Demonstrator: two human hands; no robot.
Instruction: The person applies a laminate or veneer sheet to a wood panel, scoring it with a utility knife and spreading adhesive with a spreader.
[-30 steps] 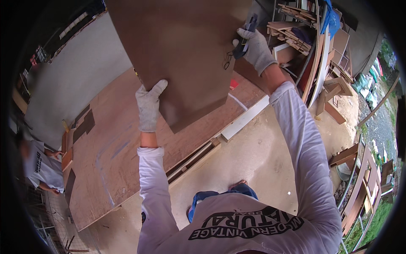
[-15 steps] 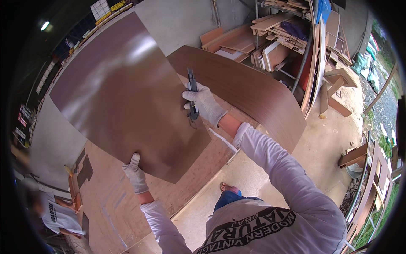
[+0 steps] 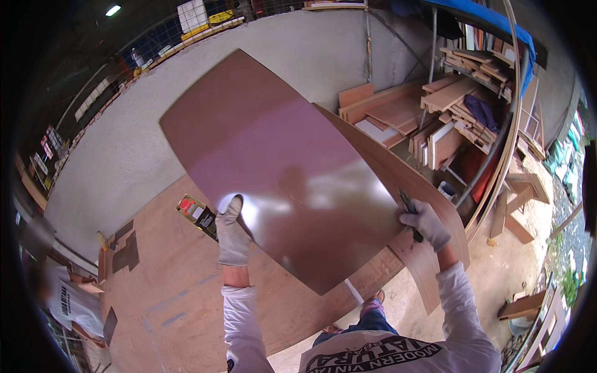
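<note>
A glossy brown sheet [image 3: 280, 143] with a bowed outline is held over a large plywood board [image 3: 149, 286]. My left hand [image 3: 231, 230] in a pale glove grips the sheet's left edge near the lower corner, thumb on top. My right hand [image 3: 428, 224], also gloved, closes around a dark utility knife [image 3: 408, 205] at the sheet's right edge. A rectangular dark can [image 3: 196, 212] with a red cap rests on the board just left of my left hand. Behind the held sheet, another long brown sheet [image 3: 451, 230] lies curved, partly hidden.
A co-worker [image 3: 74, 301] stands at the lower left. Grey wall [image 3: 106, 149] spans the back. Stacked wood offcuts [image 3: 460, 93] fill a pipe-framed rack [image 3: 434, 37] at right. A wooden piece [image 3: 522, 205] lies on the floor at far right, with more scraps below it.
The held sheet has swung away from the upper centre, shifting down and then right, its glare moving. The view has lifted, revealing more wall. The red-capped can has come into view.
</note>
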